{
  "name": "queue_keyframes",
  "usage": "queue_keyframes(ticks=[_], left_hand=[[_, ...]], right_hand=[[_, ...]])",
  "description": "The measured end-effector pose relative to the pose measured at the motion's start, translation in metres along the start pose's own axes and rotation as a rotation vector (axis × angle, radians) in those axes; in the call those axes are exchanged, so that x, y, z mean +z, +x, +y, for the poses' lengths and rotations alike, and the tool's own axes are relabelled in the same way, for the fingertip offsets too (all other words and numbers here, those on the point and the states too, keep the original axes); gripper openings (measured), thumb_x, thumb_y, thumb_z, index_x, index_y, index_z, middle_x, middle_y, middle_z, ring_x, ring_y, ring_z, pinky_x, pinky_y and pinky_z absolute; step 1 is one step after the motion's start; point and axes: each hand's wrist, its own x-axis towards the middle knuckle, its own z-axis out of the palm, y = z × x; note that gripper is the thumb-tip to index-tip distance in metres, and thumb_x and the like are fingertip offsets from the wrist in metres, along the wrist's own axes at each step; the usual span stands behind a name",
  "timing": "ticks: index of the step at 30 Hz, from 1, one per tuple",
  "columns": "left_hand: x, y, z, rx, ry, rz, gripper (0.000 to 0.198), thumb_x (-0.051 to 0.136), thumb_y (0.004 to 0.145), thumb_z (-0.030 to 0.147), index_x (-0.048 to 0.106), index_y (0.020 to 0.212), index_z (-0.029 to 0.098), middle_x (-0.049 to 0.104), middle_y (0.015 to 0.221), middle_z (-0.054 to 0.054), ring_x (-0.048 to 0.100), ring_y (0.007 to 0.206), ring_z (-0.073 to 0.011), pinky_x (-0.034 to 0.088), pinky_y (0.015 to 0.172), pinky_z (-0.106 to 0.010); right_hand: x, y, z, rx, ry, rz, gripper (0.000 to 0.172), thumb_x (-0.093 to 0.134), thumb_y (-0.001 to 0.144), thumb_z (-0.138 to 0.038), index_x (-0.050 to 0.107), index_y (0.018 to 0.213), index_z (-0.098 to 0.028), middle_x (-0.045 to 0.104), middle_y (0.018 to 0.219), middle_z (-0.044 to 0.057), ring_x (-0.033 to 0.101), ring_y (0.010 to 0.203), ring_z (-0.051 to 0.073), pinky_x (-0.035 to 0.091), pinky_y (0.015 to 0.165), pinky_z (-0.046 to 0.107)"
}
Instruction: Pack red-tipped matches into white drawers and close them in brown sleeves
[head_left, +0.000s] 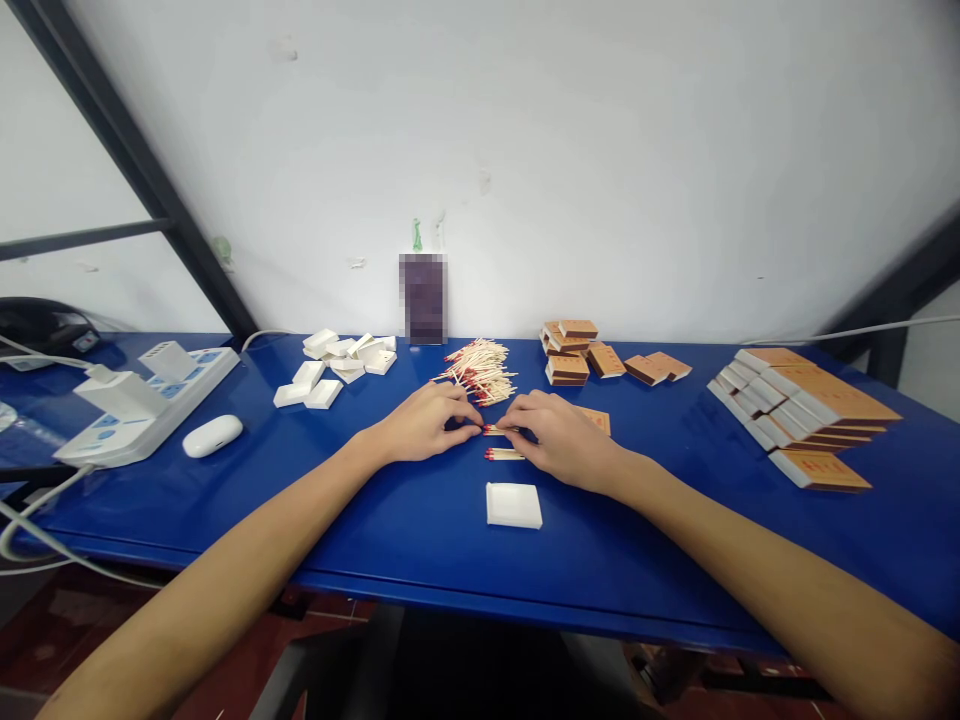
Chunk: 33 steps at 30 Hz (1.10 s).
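Observation:
My right hand (551, 437) pinches a small row of red-tipped matches (491, 430) lying on the blue table. Just left of their heads, my left hand (431, 422) has its thumb and fingers curved, with a gap between the tips and nothing seen in them. A second row of matches (504, 454) lies nearer to me, partly beneath my right hand. Closer still is a white inner tray (514, 505) of a matchbox. Beyond both hands sits a loose pile of matches (481, 372). An orange box cover (598, 418) shows partly behind my right hand.
White trays (322, 394) lie scattered at the back left, orange matchboxes (568, 370) at the back right. More boxes are stacked (817, 400) at the far right. A power strip (150, 410) and a white case (213, 436) are at the left. A dark phone-like object (425, 300) leans on the wall.

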Motion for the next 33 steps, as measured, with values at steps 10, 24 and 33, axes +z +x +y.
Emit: queue_keyframes(ticks=[10,24,33], left_hand=[[0.001,0.0,-0.001,0.007,0.015,-0.002,0.021,0.054,0.096,0.032,0.071,0.1,0.021,0.066,0.093,-0.004,0.06,0.087,-0.0175,0.04,0.083,-0.032],[0.001,0.001,-0.003,-0.022,0.072,0.035,0.022,0.051,0.096,0.028,0.071,0.1,0.02,0.065,0.09,-0.004,0.059,0.087,-0.0184,0.04,0.081,-0.032],[0.002,0.0,-0.011,-0.321,0.209,0.213,0.024,0.048,0.094,0.026,0.07,0.1,0.019,0.062,0.082,-0.004,0.057,0.08,-0.0206,0.042,0.073,-0.034]], right_hand=[[0.001,-0.001,0.0,0.009,0.018,0.0,0.023,0.051,0.094,-0.016,0.073,0.1,-0.018,0.069,0.098,0.007,0.059,0.093,0.022,0.045,0.082,0.036],[-0.012,-0.004,-0.004,0.029,0.169,-0.054,0.02,0.053,0.089,-0.013,0.072,0.092,-0.019,0.069,0.096,0.006,0.06,0.093,0.021,0.047,0.084,0.035],[-0.011,-0.004,-0.01,-0.013,0.242,-0.028,0.017,0.054,0.091,-0.017,0.068,0.098,-0.02,0.07,0.095,0.005,0.058,0.094,0.021,0.045,0.084,0.035]])
